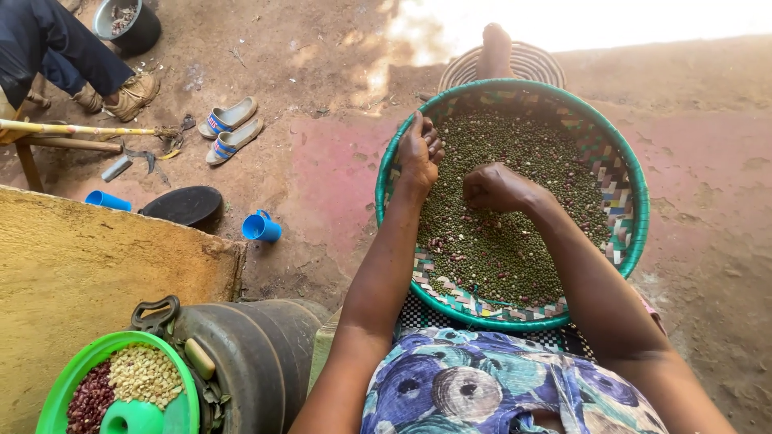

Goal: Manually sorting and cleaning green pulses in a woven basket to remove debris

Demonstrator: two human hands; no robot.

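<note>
A wide woven basket with a green rim rests on my lap, filled with small dark green and brown beans. My left hand grips the basket's left rim, fingers curled over the edge. My right hand lies on the beans near the middle, fingers closed and tucked down into them; whether it holds any beans is hidden.
A green bowl with red beans and yellow grains sits lower left beside a dark jerrycan. Two blue cups, a black lid, sandals and another person's legs are on the dirt floor at left.
</note>
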